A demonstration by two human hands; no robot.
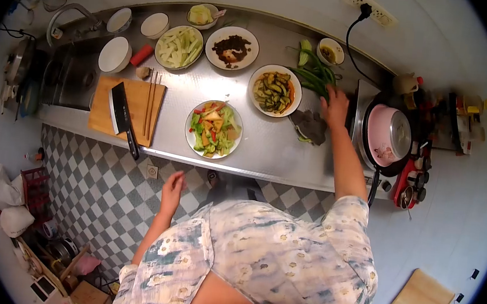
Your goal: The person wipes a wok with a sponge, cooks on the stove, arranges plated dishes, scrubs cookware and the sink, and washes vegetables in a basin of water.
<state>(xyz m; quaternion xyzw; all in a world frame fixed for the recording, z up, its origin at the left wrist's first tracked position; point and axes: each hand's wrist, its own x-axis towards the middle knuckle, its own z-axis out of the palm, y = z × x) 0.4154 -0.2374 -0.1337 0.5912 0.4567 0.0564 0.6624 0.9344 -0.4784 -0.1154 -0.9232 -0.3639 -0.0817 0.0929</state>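
Observation:
My right hand [335, 106] is at the right of the steel counter, its fingers and thumb closed around the lower ends of long green peppers [315, 78]. Just below and left of this hand lies a dark grey cloth [309, 126]. A plate of cooked sliced vegetables [274, 91] stands to its left. My left hand [174, 185] hangs in the air before the counter's front edge, loosely curled with fingers apart and nothing visible in it. Nearest to it is a plate of mixed green, red and yellow vegetables [214, 129].
A cleaver [119, 111] and chopsticks [152, 105] lie on the wooden board [103, 94], the cleaver's handle past the edge. Behind are a pale vegetable plate [179, 47], a dark-food plate [232, 48] and bowls [115, 54]. A pink basin [383, 133] sits on the stove at right.

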